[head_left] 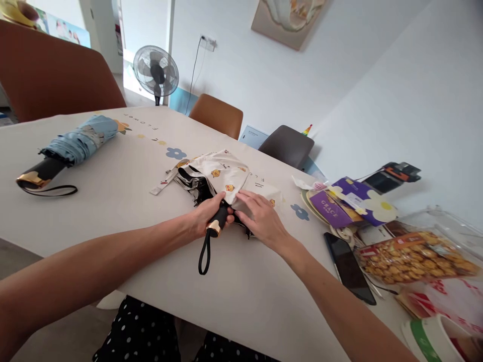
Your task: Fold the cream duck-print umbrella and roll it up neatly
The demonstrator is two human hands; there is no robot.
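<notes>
A folded white umbrella (219, 173) with small yellow prints lies in the middle of the table (124, 201). My left hand (207, 213) is closed around its black handle (220, 219), whose wrist strap (204, 256) trails toward me. My right hand (260, 218) lies on the white canopy fabric just right of the handle, fingers pressing and pinching a fold. A loose closing tab (163, 182) sticks out to the left of the canopy.
A rolled light-blue umbrella (75, 146) with a black handle lies at the table's left. At the right are a dark phone (349, 269), purple packets (347, 203), a snack bag (415, 256) and a cup (433, 339). Chairs (217, 115) and a fan (156, 72) stand behind.
</notes>
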